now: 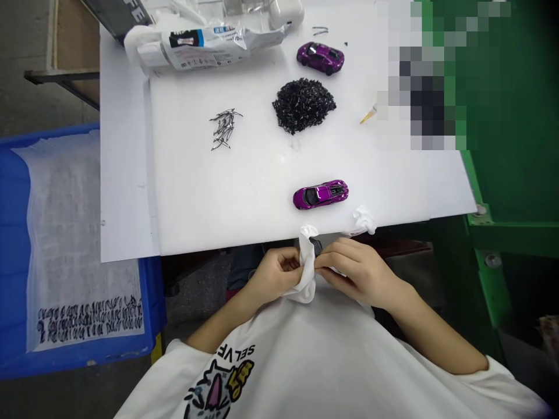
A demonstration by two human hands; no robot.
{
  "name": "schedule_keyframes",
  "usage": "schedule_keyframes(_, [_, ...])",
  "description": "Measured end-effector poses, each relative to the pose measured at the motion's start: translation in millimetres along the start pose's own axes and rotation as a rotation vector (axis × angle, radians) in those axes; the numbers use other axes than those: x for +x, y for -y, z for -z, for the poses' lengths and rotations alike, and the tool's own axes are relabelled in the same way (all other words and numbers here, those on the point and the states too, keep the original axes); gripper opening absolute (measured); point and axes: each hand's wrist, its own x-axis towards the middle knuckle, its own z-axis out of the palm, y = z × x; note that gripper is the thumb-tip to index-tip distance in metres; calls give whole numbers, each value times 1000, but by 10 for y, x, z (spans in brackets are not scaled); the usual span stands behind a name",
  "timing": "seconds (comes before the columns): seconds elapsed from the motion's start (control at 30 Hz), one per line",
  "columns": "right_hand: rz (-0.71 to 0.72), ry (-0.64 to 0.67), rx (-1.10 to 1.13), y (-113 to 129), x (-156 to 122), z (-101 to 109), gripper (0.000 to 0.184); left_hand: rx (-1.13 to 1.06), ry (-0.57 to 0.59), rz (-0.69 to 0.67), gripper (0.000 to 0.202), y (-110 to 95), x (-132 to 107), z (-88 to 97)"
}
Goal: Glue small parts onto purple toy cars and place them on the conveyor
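My left hand [279,272] is closed on a crumpled white cloth [308,265] just below the table's front edge, in front of my shirt. From the other side, my right hand [360,272] pinches with its fingertips against the cloth. A small dark, shiny object [318,248] shows between the cloth and my right fingers; most of it is hidden, so its kind is unclear. Beyond my hands, a purple toy car [321,194] lies near the table edge. To its right is a wad of white cloth or tissue [363,221].
On the white table [187,192] are a pile of small black parts [303,105], thin black pieces [225,129], a second purple toy car [321,57], a silver tube [222,46] and a yellow-tipped tool [369,114]. A blue crate [13,250] stands left; green metal framing [515,110] is right.
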Motion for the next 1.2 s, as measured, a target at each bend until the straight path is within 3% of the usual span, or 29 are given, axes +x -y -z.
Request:
schedule_keyframes(0.13, [51, -46, -101, 9, 7, -19, 10, 0, 10, -42, 27, 0, 23, -10])
schedule_keyframes(0.43, [-4, -73, 41, -29, 5, 28, 11, -84, 17, -12, 25, -14, 14, 22])
schedule_keyframes(0.67, [52, -42, -114, 19, 19, 9, 8, 101, 9, -121, 12, -8, 25, 11])
schedule_keyframes(0.83, [-50, -70, -113, 39, -11, 202, 9, 142, 24, -144, 11, 35, 61, 59])
schedule_keyframes(0.9, [-139, -161, -14, 44, -18, 342, 13, 285, 39, -135, 11, -3, 33, 92])
schedule_keyframes(0.97, [-208, -280, 79, 43, -4, 460, 19, 594, 48, -135, 15, -104, -53, 120])
schedule_keyframes(1.1, [-267, -407, 134, -1, 101, 553, 18, 1270, -81, -241, 27, -428, -354, 168])
schedule_keyframes(1.2, [-260, -432, 172, -76, 206, 545, 16, 1355, -155, -413, 25, -658, -490, 177])
